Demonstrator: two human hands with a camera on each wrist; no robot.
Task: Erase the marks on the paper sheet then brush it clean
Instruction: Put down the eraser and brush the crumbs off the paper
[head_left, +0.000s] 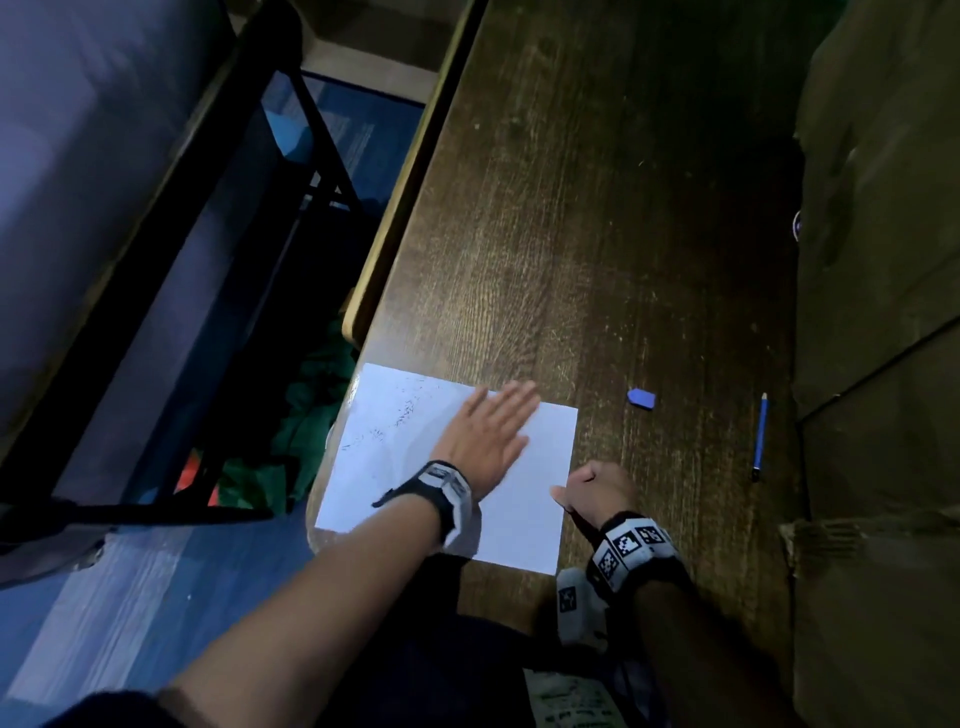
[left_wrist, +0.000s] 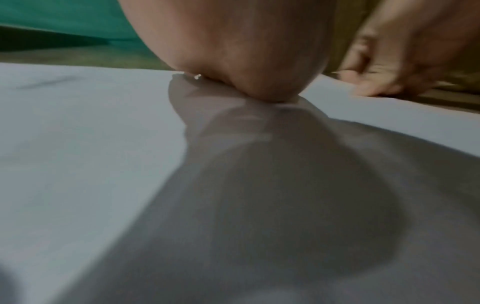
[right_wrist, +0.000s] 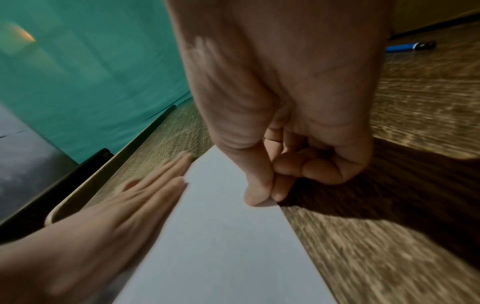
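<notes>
Paper sheet (head_left: 524, 493) lies under flat left hand (head_left: 485, 434) (fingers straight), right hand (head_left: 597, 491) grip pinching its edge.

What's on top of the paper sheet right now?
On the paper sheet: left hand lying flat, right hand pinching its right edge, dark specks near the far-left corner. Whatever lies under the left palm is hidden. The eraser sits off the sheet.

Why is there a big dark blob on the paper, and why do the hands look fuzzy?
Left wrist view: the blob is the left hand's shadow on the paper. Right wrist view: the left hand is smeared by motion blur. Head view: dim, with the paper the brightest thing.
</notes>
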